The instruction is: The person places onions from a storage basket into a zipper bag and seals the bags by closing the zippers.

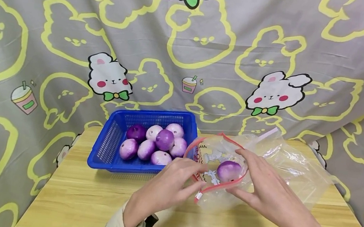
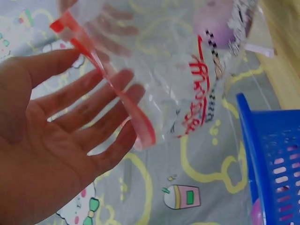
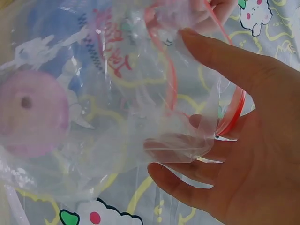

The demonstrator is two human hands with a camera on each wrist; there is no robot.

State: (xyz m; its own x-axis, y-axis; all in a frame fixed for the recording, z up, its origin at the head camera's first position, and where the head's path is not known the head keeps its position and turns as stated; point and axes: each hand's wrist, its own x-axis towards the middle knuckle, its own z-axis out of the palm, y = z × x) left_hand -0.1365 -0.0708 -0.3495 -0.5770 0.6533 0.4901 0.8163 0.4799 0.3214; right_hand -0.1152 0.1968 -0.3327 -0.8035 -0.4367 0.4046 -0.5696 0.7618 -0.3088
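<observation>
Two spread hands touch the bag; only the head view looks into the basket.

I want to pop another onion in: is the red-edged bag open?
Open: its red rim gapes between the left hand and right hand, and an onion shows inside.
</observation>
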